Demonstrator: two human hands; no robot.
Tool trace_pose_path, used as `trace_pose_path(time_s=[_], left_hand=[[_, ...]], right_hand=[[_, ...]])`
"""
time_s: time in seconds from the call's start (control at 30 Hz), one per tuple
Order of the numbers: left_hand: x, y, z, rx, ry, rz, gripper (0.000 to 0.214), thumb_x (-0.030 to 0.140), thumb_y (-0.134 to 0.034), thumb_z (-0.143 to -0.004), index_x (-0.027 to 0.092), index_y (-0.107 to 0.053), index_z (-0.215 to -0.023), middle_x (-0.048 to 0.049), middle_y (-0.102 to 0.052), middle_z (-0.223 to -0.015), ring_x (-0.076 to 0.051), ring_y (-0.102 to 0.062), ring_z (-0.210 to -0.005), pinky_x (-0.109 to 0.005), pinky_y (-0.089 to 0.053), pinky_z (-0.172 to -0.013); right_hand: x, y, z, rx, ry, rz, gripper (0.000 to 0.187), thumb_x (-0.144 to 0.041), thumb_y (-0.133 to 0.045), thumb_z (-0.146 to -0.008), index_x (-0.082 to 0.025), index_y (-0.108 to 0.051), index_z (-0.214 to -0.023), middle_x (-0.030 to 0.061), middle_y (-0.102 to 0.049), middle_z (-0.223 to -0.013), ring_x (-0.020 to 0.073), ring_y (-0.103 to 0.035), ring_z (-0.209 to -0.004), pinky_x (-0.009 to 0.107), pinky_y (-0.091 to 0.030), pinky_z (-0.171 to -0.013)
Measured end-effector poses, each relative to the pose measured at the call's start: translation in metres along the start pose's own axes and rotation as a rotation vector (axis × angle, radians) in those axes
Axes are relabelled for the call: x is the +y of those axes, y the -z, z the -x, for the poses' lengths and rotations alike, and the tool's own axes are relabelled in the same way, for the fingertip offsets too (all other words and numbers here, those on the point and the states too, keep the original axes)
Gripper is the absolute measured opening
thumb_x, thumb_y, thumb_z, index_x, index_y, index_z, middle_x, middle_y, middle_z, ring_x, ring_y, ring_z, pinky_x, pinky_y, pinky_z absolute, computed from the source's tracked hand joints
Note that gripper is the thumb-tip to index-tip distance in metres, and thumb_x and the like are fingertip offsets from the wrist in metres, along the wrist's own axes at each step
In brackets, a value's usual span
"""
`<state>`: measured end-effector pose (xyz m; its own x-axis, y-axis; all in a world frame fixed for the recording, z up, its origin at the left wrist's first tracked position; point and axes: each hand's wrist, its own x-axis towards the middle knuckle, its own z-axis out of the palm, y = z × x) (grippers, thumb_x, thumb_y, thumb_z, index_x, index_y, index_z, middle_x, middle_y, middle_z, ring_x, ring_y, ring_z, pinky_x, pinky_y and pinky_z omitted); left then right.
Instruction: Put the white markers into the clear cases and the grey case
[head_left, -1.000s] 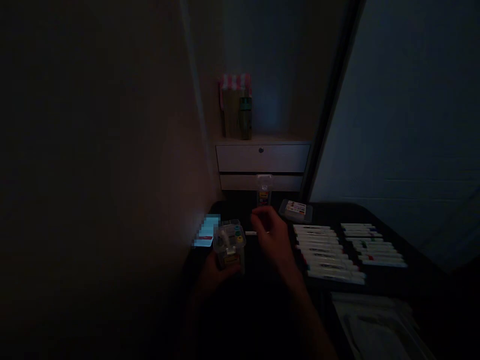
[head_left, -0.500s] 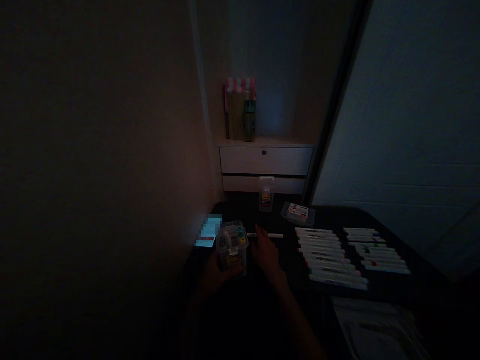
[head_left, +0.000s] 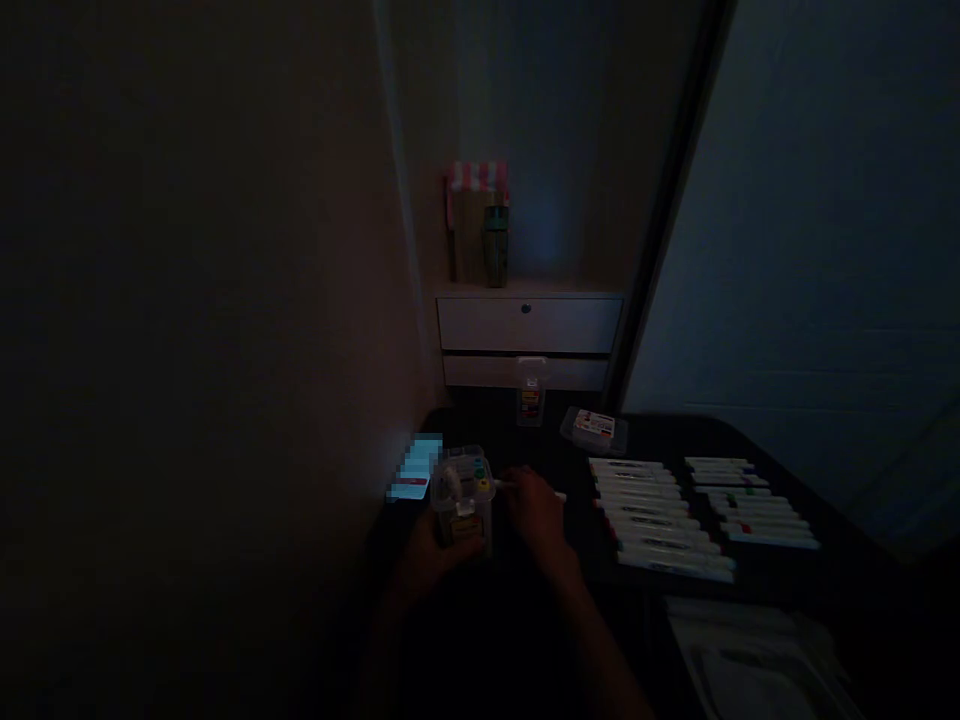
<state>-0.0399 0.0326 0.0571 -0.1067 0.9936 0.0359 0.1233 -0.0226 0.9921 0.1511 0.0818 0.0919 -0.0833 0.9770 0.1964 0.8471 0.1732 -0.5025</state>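
Note:
The scene is very dark. My left hand [head_left: 424,560] grips a clear plastic marker box [head_left: 463,500] from below and holds it upright over the dark table [head_left: 525,620]. Several markers with coloured caps stand inside the box. My right hand [head_left: 534,510] is right beside the box, its fingers closed around a white marker [head_left: 556,496] that points toward the box top. Two rows of white markers [head_left: 660,515] lie flat on the table to the right.
A bright phone screen [head_left: 415,470] glows left of the box. A small clear box [head_left: 530,392] and a flat clear case [head_left: 595,428] sit behind. A white drawer unit [head_left: 529,335] holds a striped bag and a bottle [head_left: 495,245]. Plastic sheets [head_left: 750,650] lie at lower right.
My right hand dropped from above the table onto a loose white marker, closed on it, and brought it closer to the box. My left hand keeps holding the box.

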Motion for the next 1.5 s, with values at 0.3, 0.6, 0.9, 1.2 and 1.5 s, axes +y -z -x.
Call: trace_pose_path(time_s=[0.3, 0.6, 0.9, 1.2, 1.5], left_hand=[[0.003, -0.002, 0.001, 0.012, 0.026, 0.023, 0.063, 0.028, -0.096, -0.056, 0.019, -0.069, -0.112, -0.0111, -0.081, -0.112, -0.035, -0.077, -0.106, -0.047, -0.063, -0.093], [0.006, -0.002, 0.003, 0.05, 0.067, 0.0, 0.061, 0.026, -0.096, -0.055, 0.019, -0.071, -0.11, -0.0109, -0.081, -0.112, -0.035, -0.076, -0.108, -0.045, -0.063, -0.093], [-0.006, -0.001, -0.003, 0.032, 0.04, 0.012, 0.069, 0.033, -0.098, -0.053, 0.015, -0.069, -0.112, -0.0156, -0.08, -0.114, -0.037, -0.076, -0.108, -0.047, -0.061, -0.093], [0.002, -0.001, -0.002, -0.025, -0.03, 0.058, 0.07, 0.038, -0.098, -0.053, 0.016, -0.07, -0.113, -0.014, -0.081, -0.113, -0.037, -0.075, -0.11, -0.047, -0.059, -0.096], [0.003, -0.003, -0.003, -0.021, -0.029, 0.098, 0.075, 0.039, -0.098, -0.05, 0.015, -0.07, -0.115, -0.0167, -0.08, -0.114, -0.04, -0.074, -0.11, -0.05, -0.058, -0.096]], right_hand=[[-0.01, 0.047, 0.0, 0.402, 0.187, -0.447, 0.044, -0.032, -0.053, -0.1, -0.02, -0.058, -0.142, 0.0104, -0.072, -0.117, 0.0219, -0.069, -0.096, 0.037, -0.055, -0.087], [-0.035, 0.103, 0.034, 0.657, 0.26, -0.844, 0.044, -0.032, -0.065, -0.097, -0.028, -0.057, -0.14, 0.0045, -0.07, -0.106, 0.0179, -0.069, -0.087, 0.035, -0.059, -0.079], [-0.056, 0.115, 0.053, 0.593, 0.327, -1.041, 0.043, -0.031, -0.068, -0.096, -0.031, -0.057, -0.138, 0.0049, -0.07, -0.116, 0.0186, -0.071, -0.091, 0.034, -0.063, -0.078], [-0.06, 0.099, 0.045, 0.375, 0.529, -0.741, 0.043, -0.024, -0.063, -0.098, -0.031, -0.059, -0.14, 0.0007, -0.068, -0.101, 0.0156, -0.066, -0.085, 0.031, -0.056, -0.083], [-0.059, 0.088, 0.038, 0.246, 0.57, -0.676, 0.043, -0.023, -0.063, -0.098, -0.029, -0.058, -0.141, 0.0029, -0.069, -0.111, 0.0151, -0.065, -0.084, 0.029, -0.055, -0.083]])
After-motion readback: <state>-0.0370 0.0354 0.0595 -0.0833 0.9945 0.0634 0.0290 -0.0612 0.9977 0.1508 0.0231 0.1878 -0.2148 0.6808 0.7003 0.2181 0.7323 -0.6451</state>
